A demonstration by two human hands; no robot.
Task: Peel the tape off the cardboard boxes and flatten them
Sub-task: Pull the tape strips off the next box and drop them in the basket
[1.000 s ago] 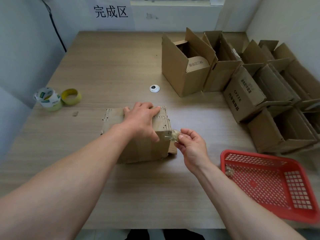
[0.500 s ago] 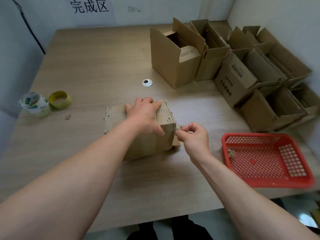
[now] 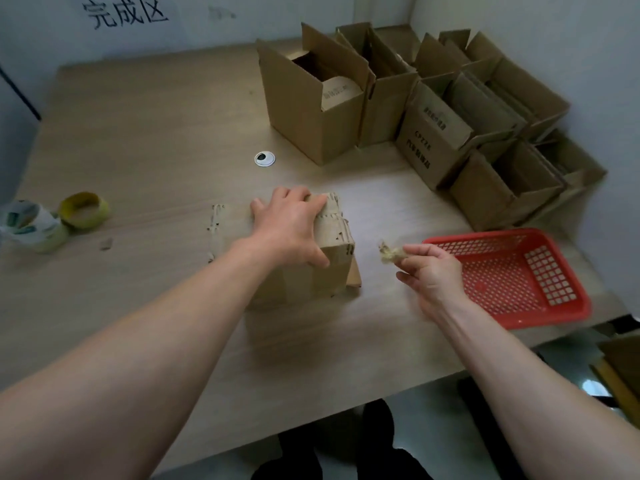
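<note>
Head view showed the right hand (image 3: 433,271) nearest, pinching a crumpled beige wad of peeled tape (image 3: 389,252) between thumb and fingertips above the pale wooden counter (image 3: 311,358). Just right of it lay a red perforated plastic basket (image 3: 512,271). To its left, the left hand (image 3: 291,230) pressed palm-down on the small closed brown cardboard box (image 3: 322,271), fingers straight, thumb splayed on the near face. Beyond both hands stood open brown cardboard boxes (image 3: 311,109); well left sat two tape rolls (image 3: 83,211).
</note>
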